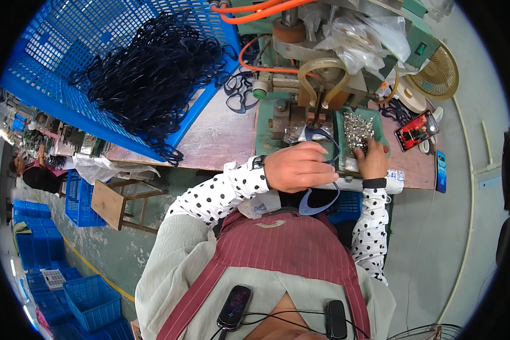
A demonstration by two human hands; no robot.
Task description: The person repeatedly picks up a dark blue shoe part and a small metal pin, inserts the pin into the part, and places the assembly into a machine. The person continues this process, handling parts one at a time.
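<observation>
Frame (305,206), blue, in left fingers (322,179), ends jutting above and below.

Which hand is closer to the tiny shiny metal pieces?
Right: the right hand has its fingertips at the near edge of the silvery metal pieces. The left hand is farther away, left of them, holding a blue frame.

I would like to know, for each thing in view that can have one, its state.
Left hand: curled, holding blue piece
Blue piece: held
Right hand: touching metal bits
Metal bits: loose, heaped in green tray
Large blue basket: partly filled
Dark pieces: tangled heap
Wooden stool: unoccupied
Clear bag: crumpled
Green switch: on or off, cannot tell
</observation>
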